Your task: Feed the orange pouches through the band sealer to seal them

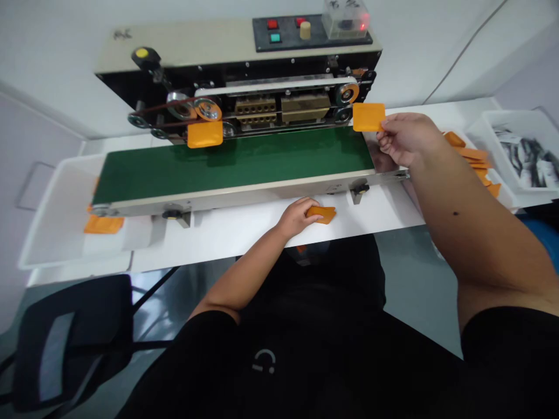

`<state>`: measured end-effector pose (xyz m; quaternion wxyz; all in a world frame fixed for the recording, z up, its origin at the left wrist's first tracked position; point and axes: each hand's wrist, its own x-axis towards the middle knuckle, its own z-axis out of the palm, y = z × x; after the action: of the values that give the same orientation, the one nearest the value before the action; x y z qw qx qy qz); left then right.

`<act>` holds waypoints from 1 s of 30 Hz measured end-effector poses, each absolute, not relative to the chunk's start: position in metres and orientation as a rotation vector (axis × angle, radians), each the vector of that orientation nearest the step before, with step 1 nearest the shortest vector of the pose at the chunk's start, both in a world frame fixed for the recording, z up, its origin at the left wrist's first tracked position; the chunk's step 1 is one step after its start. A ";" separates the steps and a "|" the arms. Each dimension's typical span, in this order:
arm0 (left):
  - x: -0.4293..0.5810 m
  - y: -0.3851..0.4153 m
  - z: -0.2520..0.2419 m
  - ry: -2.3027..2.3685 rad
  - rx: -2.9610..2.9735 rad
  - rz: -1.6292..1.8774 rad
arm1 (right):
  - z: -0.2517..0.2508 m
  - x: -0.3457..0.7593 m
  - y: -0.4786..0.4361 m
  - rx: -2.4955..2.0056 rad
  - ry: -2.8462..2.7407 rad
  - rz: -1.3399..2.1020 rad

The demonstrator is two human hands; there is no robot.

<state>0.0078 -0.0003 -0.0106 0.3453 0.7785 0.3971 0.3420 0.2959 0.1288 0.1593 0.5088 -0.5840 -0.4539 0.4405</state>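
Note:
My right hand (pixel 405 138) pinches the lower right corner of an orange packet (pixel 368 117). That packet is at the right end of the band sealing machine (pixel 288 107), its upper edge near the rollers. Another orange packet (pixel 205 135) hangs from the machine's left rollers, above the green conveyor belt (pixel 244 157). In front of the conveyor, my left hand (pixel 300 217) is closed around orange packets (pixel 322 214) low over the white table; how many it holds I cannot tell.
At the left end, a white bin (pixel 52 215) holds orange packets (pixel 103 224). On the right lie more orange packets (pixel 478 160) beside a white bin (pixel 498 137) of small grey bags. Black knobs (pixel 360 189) jut from the conveyor's front. A black chair (pixel 74 337) stands lower left.

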 end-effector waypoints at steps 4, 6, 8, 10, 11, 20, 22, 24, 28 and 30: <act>0.008 -0.001 -0.009 1.011 2.012 0.905 | 0.165 0.276 0.141 -1.505 -0.937 1.288; 0.007 -0.001 -0.007 1.014 2.011 0.901 | 0.175 0.260 0.143 -1.545 -0.954 1.275; 0.007 -0.002 -0.005 1.020 2.015 0.888 | 0.185 0.244 0.141 -1.609 -0.996 1.228; 0.007 -0.002 -0.004 1.028 2.020 0.879 | 0.193 0.233 0.136 -1.642 -1.080 1.194; 0.007 -0.002 -0.004 1.032 2.023 0.879 | 0.195 0.230 0.132 -1.637 -1.138 1.176; 0.008 -0.003 -0.005 1.044 2.052 0.896 | 0.126 0.234 -0.004 -1.347 -1.661 0.647; 0.008 -0.004 -0.004 1.057 2.058 0.885 | 0.098 0.230 -0.031 -1.372 -1.800 0.568; 0.009 -0.005 -0.003 1.080 2.061 0.882 | 0.071 0.226 -0.046 -1.408 -1.885 0.514; 0.009 -0.006 -0.002 1.129 2.035 0.894 | 0.032 0.222 -0.049 -1.463 -1.943 0.491; 0.010 -0.006 -0.001 1.145 2.030 0.904 | 0.022 0.223 -0.048 -1.471 -1.937 0.502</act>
<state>0.0098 -0.0063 -0.0014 0.3152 0.7707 0.4346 0.3432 0.2230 -0.0479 0.0216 0.3230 -0.5605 -0.7382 0.1912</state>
